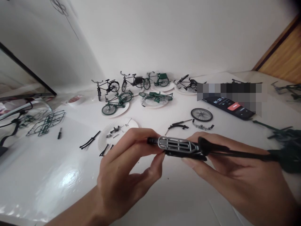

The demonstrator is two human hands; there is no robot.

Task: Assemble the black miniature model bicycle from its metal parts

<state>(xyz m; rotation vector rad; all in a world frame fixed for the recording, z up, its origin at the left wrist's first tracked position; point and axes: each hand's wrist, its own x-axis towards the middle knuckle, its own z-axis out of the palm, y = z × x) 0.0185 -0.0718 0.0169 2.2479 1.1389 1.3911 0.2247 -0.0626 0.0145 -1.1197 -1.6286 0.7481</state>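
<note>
One black miniature bicycle (240, 154), apparently part-built, held rack-up above the worktop (150, 204), nearer its front edge than the back. Left hand (131, 169): thumb and forefinger pinching the rear end, beside the silver luggage rack (177, 144). Right hand (235, 169): fingers wrapped around the frame, thumb below the black saddle (204, 146).

Step in hand, my reading: seating or aligning something at the rear, under the rack. Exact joint hidden by fingers. Next move probably calls for a firm right-hand hold while the left presses squarely; the thin rack could bend if squeezed hard.

Loose beyond the hands: spoked wheel (201, 115), silver handlebar (202, 126), both right of the worktop's middle. Left of them, a paper plate (102, 133) with small metal parts (117, 128). Screwdriver (60, 133) toward the left edge, untouched. Finished-looking bicycles (156, 80) stand along the back edge.
</note>
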